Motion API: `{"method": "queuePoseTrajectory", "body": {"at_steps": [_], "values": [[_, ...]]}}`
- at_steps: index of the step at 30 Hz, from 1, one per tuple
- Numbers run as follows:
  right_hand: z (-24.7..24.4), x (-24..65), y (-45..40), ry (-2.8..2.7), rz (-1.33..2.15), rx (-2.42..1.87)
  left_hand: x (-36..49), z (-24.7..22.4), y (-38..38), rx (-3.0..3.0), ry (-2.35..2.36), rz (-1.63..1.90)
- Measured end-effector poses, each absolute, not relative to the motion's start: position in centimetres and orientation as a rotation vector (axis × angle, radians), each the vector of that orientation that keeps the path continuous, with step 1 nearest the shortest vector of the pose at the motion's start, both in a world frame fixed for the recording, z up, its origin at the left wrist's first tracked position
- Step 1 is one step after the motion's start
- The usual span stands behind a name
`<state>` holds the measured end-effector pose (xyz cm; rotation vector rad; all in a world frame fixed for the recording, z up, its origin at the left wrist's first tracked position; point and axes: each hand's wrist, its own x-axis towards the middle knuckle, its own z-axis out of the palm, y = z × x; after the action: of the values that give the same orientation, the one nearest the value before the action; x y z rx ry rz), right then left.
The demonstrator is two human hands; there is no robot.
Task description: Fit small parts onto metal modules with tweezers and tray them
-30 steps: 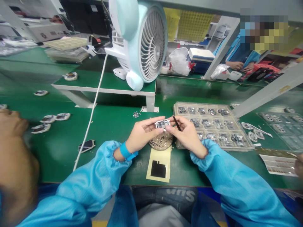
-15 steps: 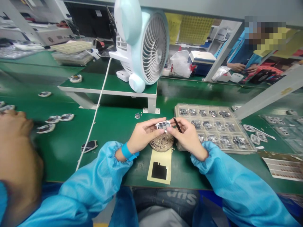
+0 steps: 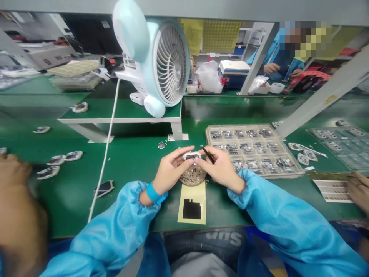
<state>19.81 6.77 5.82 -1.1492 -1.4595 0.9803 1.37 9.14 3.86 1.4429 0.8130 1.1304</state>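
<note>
My left hand (image 3: 170, 170) pinches a small white-framed electronic housing (image 3: 192, 156) with circuit parts inside. My right hand (image 3: 221, 168) grips black tweezers (image 3: 208, 154), which point up and to the left, while its thumb and fingers also reach the housing's right side. Just beneath is a round speckled pad (image 3: 192, 177), its upper part hidden by the housing and my fingers. In front of the pad lies a yellow backing sheet (image 3: 184, 192) bearing a black cut-out sticker (image 3: 191, 210).
A compartment tray (image 3: 284, 176) of circuit boards stands to the right. A blue-white fan (image 3: 173, 71) sits on a low shelf, its cable (image 3: 108, 142) crossing the table. Other people's hands appear left (image 3: 13, 173) and right (image 3: 360, 190). White housings (image 3: 74, 155) lie at left.
The housing has tipped so its inner face shows less. My view has shifted slightly, and another person's hand has come in at the right beside the printed sheet.
</note>
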Motion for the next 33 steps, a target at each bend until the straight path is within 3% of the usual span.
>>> {"method": "queuePoseTrajectory", "body": {"at_steps": [14, 24, 33], "values": [[6.3, 19.7, 6.4, -1.521, 0.894, -1.141, 1.6, 3.7, 7.7, 1.667, 0.977, 1.293], [6.3, 21.3, 6.8, -1.806, 0.443, -1.037, 1.4, 4.1, 8.4, 2.060, 1.014, 1.318], [5.9, 21.6, 7.3, -1.815, 0.328, -0.977, 1.4, 3.7, 8.6, 2.105, 1.042, 1.253]]}}
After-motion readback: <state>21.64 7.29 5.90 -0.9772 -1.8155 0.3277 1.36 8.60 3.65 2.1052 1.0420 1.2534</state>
